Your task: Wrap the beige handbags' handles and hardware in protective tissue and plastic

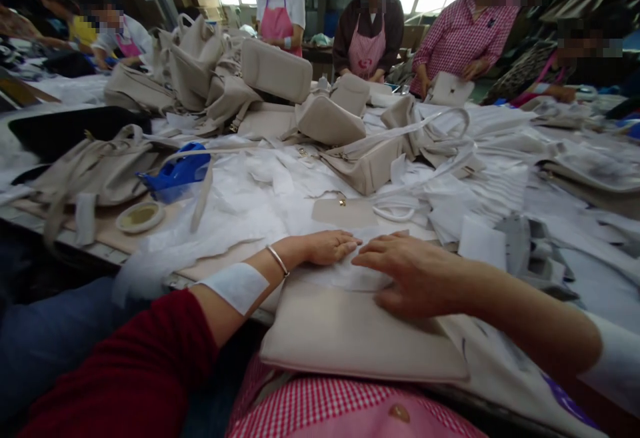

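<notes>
A beige bag point(355, 331) lies flat in front of me at the table's near edge. Thin white wrapping sheet point(345, 275) covers its far part. My left hand point(327, 247) rests on this sheet, palm down and fingers stretched out. From the right, my right hand point(413, 268) reaches over the bag with its fingers apart, its fingertips at the sheet close to the left fingertips; whether they touch it I cannot tell. Just beyond the hands is a beige flap with a small gold clasp point(342, 203).
Beige bags point(277, 70) are heaped across the table. A blue plastic object point(180, 168) and a roll of tape point(140, 217) lie to the left. At right are a grey tape dispenser point(520, 245) and white sheets point(483, 245). Several people stand around the far side.
</notes>
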A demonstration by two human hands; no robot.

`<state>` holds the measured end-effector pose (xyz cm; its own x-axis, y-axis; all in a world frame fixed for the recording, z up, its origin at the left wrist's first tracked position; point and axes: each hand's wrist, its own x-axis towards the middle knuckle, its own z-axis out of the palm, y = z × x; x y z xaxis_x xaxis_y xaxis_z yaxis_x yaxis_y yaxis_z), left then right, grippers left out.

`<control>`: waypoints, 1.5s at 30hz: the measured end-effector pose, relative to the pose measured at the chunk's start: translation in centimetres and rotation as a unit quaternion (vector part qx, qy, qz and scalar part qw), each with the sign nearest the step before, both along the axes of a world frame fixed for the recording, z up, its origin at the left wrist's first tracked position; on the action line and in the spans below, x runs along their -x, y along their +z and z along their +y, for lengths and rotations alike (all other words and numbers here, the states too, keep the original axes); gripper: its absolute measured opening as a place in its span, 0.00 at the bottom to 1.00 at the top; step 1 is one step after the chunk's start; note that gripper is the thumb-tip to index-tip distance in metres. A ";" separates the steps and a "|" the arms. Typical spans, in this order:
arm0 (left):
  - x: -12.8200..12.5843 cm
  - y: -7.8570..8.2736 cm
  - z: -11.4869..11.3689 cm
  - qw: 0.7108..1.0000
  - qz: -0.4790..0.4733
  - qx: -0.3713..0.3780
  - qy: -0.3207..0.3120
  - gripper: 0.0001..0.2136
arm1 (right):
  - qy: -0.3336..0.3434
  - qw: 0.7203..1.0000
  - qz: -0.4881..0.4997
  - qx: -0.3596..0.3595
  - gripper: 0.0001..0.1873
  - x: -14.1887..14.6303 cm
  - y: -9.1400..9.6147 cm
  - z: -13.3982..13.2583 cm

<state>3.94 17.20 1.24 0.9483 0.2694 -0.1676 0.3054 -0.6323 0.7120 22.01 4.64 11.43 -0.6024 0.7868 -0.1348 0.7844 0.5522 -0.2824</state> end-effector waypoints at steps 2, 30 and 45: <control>-0.1 0.0 0.1 1.000 0.006 -0.002 0.004 0.24 | 0.005 0.998 -0.064 -0.025 0.19 2.0 -1.0 -0.5; 0.5 1.4 -3.1 0.984 0.105 -0.123 0.069 0.31 | -0.135 0.989 0.059 0.034 0.39 3.7 -2.7 3.8; 3.7 1.3 -4.1 0.983 0.043 -0.175 0.043 0.31 | -0.166 0.969 -0.107 0.148 0.51 -1.2 -8.0 2.6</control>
<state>0.26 13.15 2.53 0.9058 0.4039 -0.1279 0.4181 -0.8033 0.4242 23.25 7.27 3.42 -0.2558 0.8400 -0.4785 0.9632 0.1792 -0.2003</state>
